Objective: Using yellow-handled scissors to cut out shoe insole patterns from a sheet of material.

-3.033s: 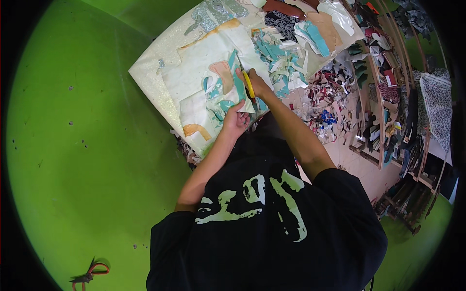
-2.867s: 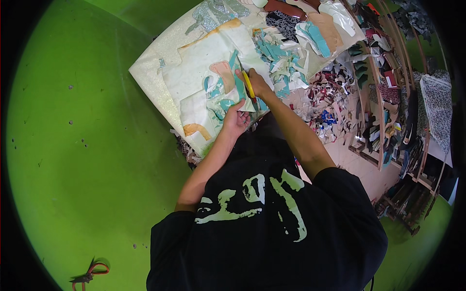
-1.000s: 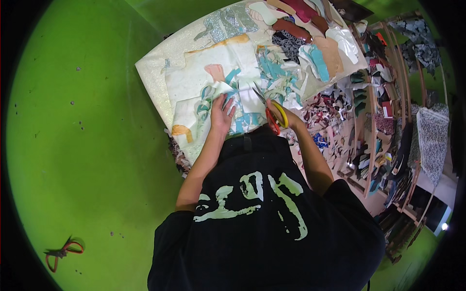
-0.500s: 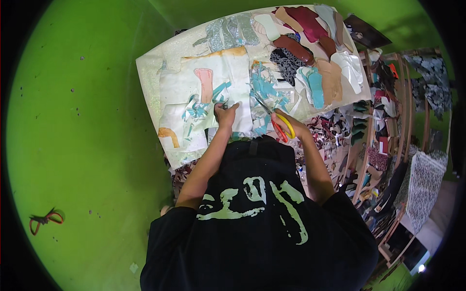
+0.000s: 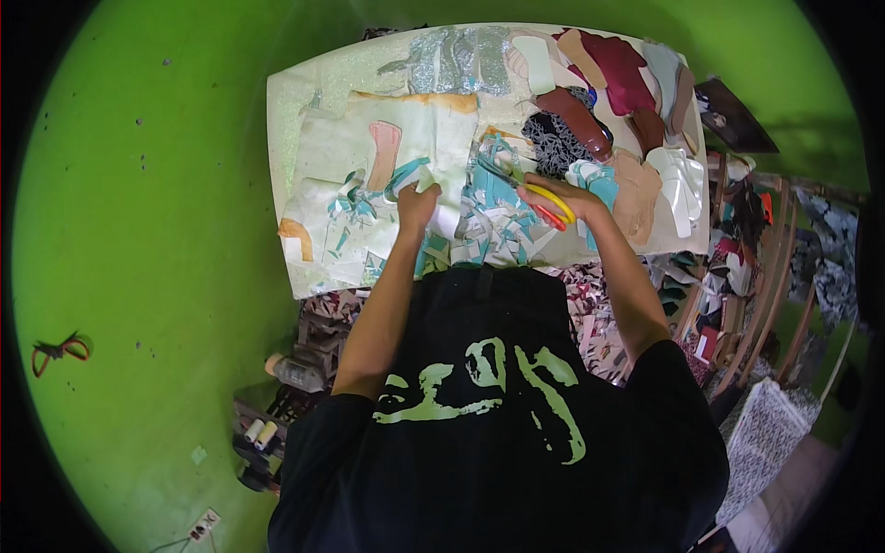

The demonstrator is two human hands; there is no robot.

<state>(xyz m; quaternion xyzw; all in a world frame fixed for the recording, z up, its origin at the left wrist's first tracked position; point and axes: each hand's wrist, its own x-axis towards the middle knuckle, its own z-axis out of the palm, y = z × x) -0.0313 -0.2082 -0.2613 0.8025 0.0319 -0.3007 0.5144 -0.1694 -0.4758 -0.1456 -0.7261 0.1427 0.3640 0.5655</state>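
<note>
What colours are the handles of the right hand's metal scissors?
One yellow handle, one red handle; head view.

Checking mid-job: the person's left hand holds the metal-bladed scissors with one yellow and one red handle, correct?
Wrong hand: the head view shows the person's right hand holding the metal-bladed scissors with one yellow and one red handle. The rest of your description stands.

Head-worn fisheye view, facing down, near shirt [image 5: 498, 461], hands [image 5: 418, 209] farther off

Cutting wkshp by looks: worktable [image 5: 288, 111] under hands, scissors [image 5: 553, 198] in R hand [image 5: 558, 195], teal scraps [image 5: 489, 194] betw. it & L hand [image 5: 419, 207], cut pcs [image 5: 619, 78] beyond both, stuffed wooden racks [image 5: 771, 276] right of R hand
</note>
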